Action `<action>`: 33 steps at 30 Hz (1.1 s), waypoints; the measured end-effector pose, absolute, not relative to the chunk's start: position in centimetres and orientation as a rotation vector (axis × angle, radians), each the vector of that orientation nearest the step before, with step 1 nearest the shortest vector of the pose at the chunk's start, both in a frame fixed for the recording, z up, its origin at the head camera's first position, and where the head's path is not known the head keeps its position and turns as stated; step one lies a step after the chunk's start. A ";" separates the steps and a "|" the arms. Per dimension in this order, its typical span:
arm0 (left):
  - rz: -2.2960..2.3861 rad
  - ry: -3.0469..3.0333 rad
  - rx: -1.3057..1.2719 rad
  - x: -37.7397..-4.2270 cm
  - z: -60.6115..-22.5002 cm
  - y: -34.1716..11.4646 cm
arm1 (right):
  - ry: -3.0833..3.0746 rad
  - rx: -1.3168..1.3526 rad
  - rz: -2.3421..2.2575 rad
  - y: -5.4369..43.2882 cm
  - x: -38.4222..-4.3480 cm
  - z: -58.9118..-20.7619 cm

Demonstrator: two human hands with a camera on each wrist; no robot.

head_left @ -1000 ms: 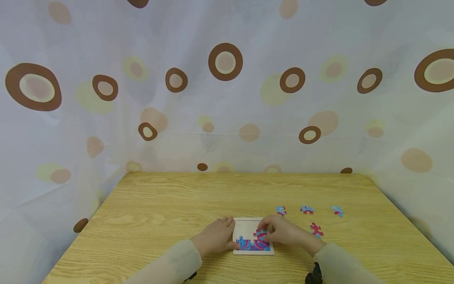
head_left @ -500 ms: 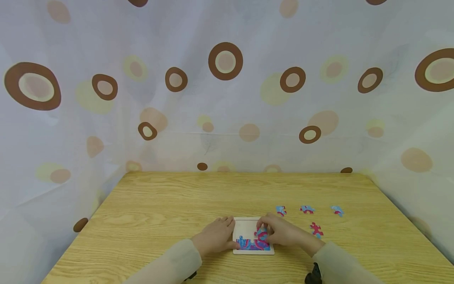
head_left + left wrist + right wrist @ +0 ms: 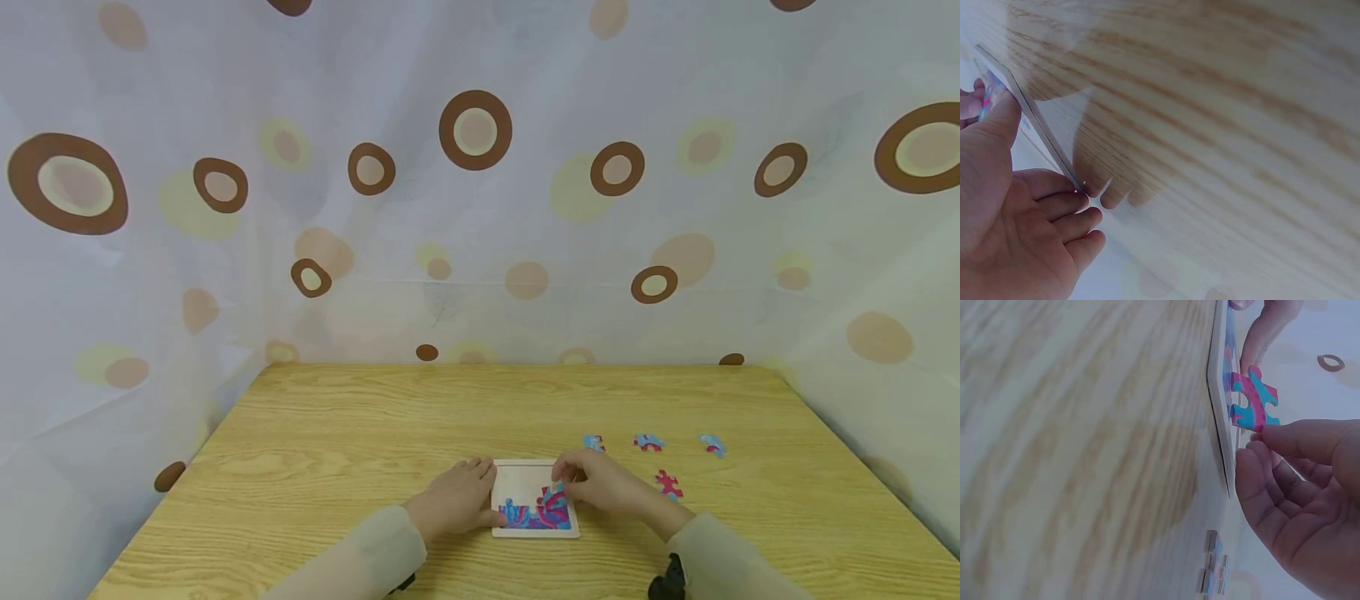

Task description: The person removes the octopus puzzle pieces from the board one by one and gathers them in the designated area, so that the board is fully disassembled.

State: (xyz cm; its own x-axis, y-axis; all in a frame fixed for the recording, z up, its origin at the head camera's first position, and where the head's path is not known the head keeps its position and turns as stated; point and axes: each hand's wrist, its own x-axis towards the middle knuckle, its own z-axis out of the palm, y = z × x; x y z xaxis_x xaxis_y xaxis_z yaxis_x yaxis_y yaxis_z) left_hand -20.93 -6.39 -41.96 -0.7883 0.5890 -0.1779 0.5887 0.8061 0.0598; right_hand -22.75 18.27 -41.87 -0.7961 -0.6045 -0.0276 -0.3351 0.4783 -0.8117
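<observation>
In the head view a white-rimmed puzzle tray lies on the table, its near part filled with purple, blue and pink jigsaw pieces. My left hand rests along the tray's left edge, fingers stretched out, and its thumb lies over the rim. Between thumb and fingertips my right hand pinches a pink and blue puzzle piece. That piece is tilted up over the right side of the tray; the right wrist view does not show plainly whether it touches the pieces below.
Several loose puzzle pieces lie right of the tray: one just behind the right hand, one farther right, another near the right, and a red one beside the right forearm. A patterned curtain surrounds the wooden table.
My right hand has shifted slightly right and tilted the pinched puzzle piece up at the tray's right side. The left hand and the tray have stayed in place.
</observation>
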 end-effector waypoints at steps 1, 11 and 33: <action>0.001 2.803 0.926 -20.9 -42.0 -6.4 | 2.412 -0.776 -1.242 18.4 -22.7 -41.8; 0.004 2.787 0.928 -21.0 -41.9 -6.5 | 2.377 -0.670 -1.414 22.0 -23.1 -41.1; -0.003 2.799 0.961 -21.1 -42.3 -6.6 | 2.587 -0.345 -1.450 33.5 -22.4 -40.5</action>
State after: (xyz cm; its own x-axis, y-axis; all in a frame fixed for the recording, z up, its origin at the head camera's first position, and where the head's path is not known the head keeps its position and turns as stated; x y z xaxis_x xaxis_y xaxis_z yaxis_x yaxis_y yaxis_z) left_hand -21.14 -6.59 -42.28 -0.7743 0.6090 -0.1719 0.6094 0.7908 0.0567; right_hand -22.40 33.48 -40.46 -0.9613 -0.2744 -0.0232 -0.1234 0.5046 -0.8545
